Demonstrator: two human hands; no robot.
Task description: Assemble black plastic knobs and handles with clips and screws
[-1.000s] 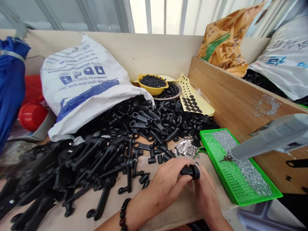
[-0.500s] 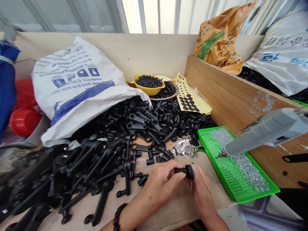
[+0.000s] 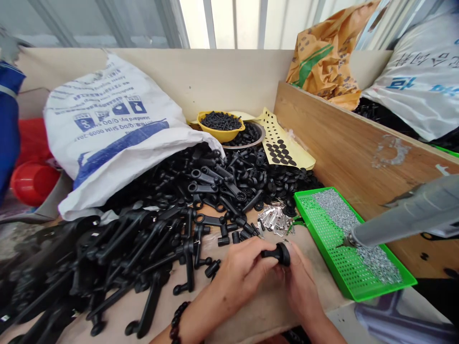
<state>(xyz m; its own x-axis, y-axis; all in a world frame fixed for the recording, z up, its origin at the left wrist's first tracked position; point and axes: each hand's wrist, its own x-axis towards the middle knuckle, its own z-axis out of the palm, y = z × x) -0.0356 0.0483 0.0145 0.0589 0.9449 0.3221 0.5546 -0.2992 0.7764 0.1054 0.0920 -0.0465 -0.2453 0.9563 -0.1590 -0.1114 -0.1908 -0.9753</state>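
Both hands meet over the front of the bench around a black plastic crank arm with a round, cap-like end. My left hand, with a dark bead bracelet at the wrist, is closed on its narrow shaft, thumb along the side. My right hand is closed against the round end; its fingertips are partly hidden. Just beyond the hands lie small shiny metal clips in a loose heap. Similar black crank arms are piled to the left of my left hand.
A green perforated tray of small screws stands right of my hands, with a grey power screwdriver above it. A white sack spills black parts. Behind are a yellow basket, a sticker sheet and a wooden partition.
The power screwdriver has swung right and slightly down over the tray. Both hands keep their grip on the crank arm, which has turned slightly, its round end tilting.
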